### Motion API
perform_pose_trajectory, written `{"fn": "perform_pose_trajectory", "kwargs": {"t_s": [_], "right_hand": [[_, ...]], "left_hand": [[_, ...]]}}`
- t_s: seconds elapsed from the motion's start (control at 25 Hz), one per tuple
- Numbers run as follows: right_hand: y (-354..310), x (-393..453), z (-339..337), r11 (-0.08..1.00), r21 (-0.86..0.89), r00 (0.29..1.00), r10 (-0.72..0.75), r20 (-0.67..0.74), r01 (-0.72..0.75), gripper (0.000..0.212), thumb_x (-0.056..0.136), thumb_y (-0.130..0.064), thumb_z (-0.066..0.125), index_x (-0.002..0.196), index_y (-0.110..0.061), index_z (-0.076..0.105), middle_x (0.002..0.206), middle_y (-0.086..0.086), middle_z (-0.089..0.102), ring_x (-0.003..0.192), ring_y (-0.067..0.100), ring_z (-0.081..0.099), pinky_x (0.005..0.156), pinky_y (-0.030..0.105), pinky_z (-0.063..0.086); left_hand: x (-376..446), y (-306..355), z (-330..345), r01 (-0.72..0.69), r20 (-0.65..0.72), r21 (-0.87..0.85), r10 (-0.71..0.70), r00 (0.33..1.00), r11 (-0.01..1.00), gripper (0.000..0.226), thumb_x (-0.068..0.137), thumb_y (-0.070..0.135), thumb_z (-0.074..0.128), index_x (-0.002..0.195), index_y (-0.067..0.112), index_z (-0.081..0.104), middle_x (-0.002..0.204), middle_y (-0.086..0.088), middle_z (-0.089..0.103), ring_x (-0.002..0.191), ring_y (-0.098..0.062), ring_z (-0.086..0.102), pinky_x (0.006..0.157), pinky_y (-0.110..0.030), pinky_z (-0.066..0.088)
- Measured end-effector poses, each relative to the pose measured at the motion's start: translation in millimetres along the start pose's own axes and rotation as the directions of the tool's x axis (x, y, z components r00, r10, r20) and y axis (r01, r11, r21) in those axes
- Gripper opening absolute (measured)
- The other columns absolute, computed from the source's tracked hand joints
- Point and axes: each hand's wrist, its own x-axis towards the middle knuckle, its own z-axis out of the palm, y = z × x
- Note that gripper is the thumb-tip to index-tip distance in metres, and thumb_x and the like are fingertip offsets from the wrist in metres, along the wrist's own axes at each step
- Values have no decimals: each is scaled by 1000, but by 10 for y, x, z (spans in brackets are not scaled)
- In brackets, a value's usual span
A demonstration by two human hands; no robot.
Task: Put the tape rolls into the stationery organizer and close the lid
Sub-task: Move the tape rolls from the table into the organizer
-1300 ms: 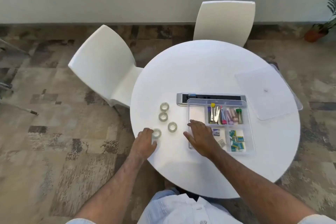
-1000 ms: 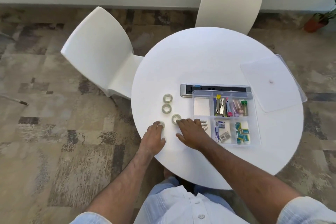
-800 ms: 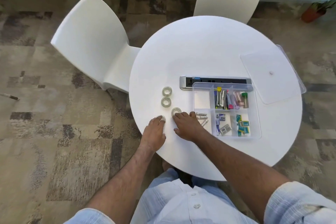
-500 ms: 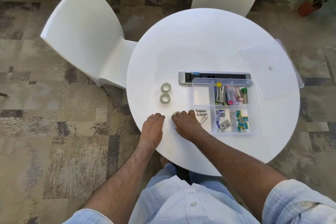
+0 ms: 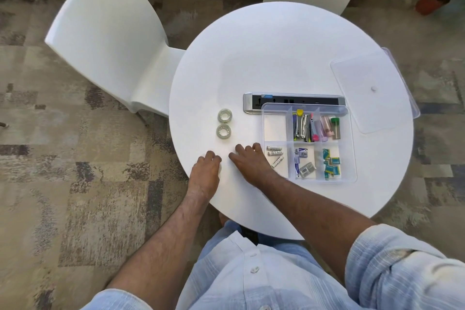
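2 tape rolls (image 5: pixel 224 123) are seen flat on the table (image 5: pixel 276 58), one behind the other, just beyond both hands. The left hand (image 5: pixel 204 171) and right hand (image 5: pixel 249 162) are pressed palm-down, fingers curled — whether a roll is covered cannot be told. The open stationery organizer (image 5: pixel 274 126) lies touching the right hand's fingertips; its lid (image 5: pixel 362 108) lies apart, far right.

White round table (image 5: pixel 289 53), clear tape rolls (image 5: pixel 223 131), pale blue shirt (image 5: pixel 251 277), mottled beige-brown carpet (image 5: pixel 75 184).
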Motion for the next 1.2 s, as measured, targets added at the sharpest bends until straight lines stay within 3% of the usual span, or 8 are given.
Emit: {"fn": "perform_pose_trajectory", "kwargs": {"t_s": [0.16,0.28,0.44,0.6,0.8,1.08,1.2], "right_hand": [[53,-42,72,999,22,998,-48,-44,50,43,84,3,50,124,-14,52,119,11,55,98,35,60,97,48,33],[176,-68,18,996,85,988,-25,-152,38,49,83,-11,62,130,-21,52,123,3,57,99,28,62,92,46,38],[534,-176,-141,944,319,932,190,-310,-86,60,80,-24,69,136,-22,50,132,-2,56,108,23,59,89,44,37],[1014,-313,-165,853,454,885,397,-241,-259,66,86,-17,69,146,-17,43,141,1,52,118,26,54,93,43,35],[1338,-332,-133,821,492,900,409,-152,-290,73,86,-12,72,149,-18,37,139,3,55,126,26,52,104,48,34],[1459,-293,-51,811,504,911,399,-104,-297,72,86,-14,75,148,-16,40,144,7,53,133,28,48,111,46,32],[1509,-311,-22,822,492,907,398,-137,-287,64,87,-14,71,145,-16,43,141,7,54,128,29,50,105,47,37]], "left_hand": [[-67,-63,32,82,-19,-40,-82,996,996,40,82,10,63,122,10,59,120,-10,57,98,-31,56,82,-41,52],[-67,-14,12,123,-80,-148,-135,988,981,48,80,25,67,125,11,57,118,-9,57,98,-31,57,82,-44,54],[104,374,-137,107,-155,-336,-167,974,936,53,80,29,70,126,15,48,119,-7,56,105,-30,55,85,-46,54],[392,902,-351,-14,-203,-362,-64,977,932,57,77,23,69,129,10,50,122,-10,58,103,-36,58,87,-48,52],[688,1361,-446,-129,-193,-201,89,977,971,57,77,22,64,132,12,52,119,-9,60,98,-35,61,84,-46,50],[1016,1563,-492,-185,-184,-127,161,970,974,58,82,16,67,137,10,50,130,-9,59,111,-31,60,88,-45,50],[1024,1521,-488,-151,-208,-159,116,971,976,54,83,21,66,134,11,51,129,-7,59,108,-31,61,87,-45,51]]}}
